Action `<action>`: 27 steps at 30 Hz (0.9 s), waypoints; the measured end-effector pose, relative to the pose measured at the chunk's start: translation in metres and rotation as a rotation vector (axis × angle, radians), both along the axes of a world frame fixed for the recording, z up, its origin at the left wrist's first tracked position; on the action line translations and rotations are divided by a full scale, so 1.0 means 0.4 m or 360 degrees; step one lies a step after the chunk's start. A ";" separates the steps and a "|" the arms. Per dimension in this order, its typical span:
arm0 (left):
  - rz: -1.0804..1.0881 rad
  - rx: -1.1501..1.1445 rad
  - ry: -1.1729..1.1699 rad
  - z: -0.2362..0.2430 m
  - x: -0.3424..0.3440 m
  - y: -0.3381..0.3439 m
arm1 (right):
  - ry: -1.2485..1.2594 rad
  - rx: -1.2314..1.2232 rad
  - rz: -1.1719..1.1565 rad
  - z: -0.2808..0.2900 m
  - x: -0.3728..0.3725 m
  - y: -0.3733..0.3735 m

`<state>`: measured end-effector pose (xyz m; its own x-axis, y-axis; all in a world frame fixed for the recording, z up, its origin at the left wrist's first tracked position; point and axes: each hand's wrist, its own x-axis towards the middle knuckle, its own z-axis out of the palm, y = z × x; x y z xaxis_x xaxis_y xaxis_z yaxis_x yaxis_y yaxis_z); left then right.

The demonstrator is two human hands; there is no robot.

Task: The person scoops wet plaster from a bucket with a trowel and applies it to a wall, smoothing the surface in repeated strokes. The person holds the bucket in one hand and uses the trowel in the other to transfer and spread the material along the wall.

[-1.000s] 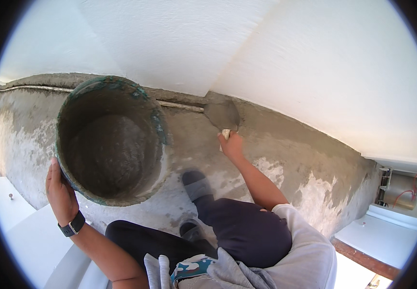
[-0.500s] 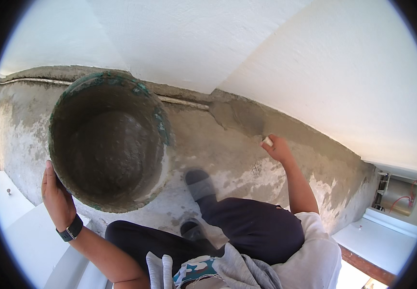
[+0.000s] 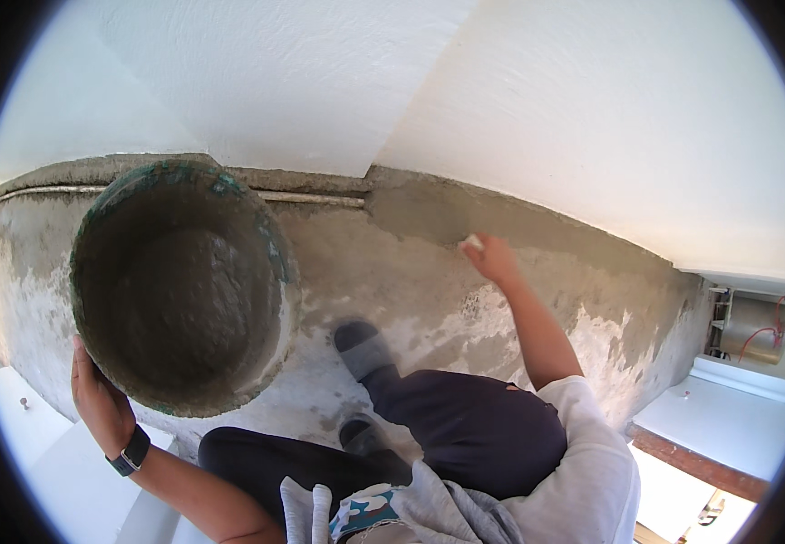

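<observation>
Protruding from clenched right grip [image 3: 494, 259] — pale handle [image 3: 473, 241]; bucket [image 3: 104, 281] seemingly against flattened left grip [image 3: 105, 408].

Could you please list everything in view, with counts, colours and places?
Bucket: one, dark with green rim, left
Mortar-like mix: one mass, grey, inside bucket
Smoothed patch: one, grey, wall's foot
Pipe: one, pale, along wall's foot
Wall: one, white, top
Floor: one, mottled grey, centre
Cylinder: one, silvery, far right
White panels: several, white, lower corners
Tool: one, pale handle, in right hand
Watch: one, black, left wrist
Footwear: one pair, dark grey, lower centre
Trousers: one pair, dark, bottom
Shirt: one, pale, bottom
Left hand: one, bare, against bucket
Right hand: one, bare, gripping tool
</observation>
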<state>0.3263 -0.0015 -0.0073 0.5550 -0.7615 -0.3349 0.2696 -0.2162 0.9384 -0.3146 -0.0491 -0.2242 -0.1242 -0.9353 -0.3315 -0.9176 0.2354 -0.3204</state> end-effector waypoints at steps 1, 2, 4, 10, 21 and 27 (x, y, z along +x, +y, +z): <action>-0.0028 0.0043 -0.0128 -0.001 0.004 0.002 | -0.0022 0.0027 -0.0060 0.014 -0.036 0.006; -0.0043 0.0039 -0.0129 -0.002 0.007 0.004 | -0.0051 0.0069 -0.0111 0.024 -0.062 0.014; -0.0066 0.0047 -0.0144 -0.005 0.011 0.006 | -0.0062 0.0102 -0.0166 0.022 -0.075 0.036; -0.0061 0.0062 -0.0055 0.000 0.019 -0.005 | 0.0033 0.0082 -0.0219 -0.076 -0.047 0.063; -0.0032 0.0055 -0.0070 -0.015 0.037 -0.006 | 0.0044 -0.0161 -0.0381 -0.034 -0.185 0.110; -0.0123 0.0061 -0.0127 -0.004 0.033 -0.011 | -0.0109 0.0034 -0.0411 -0.059 0.123 -0.017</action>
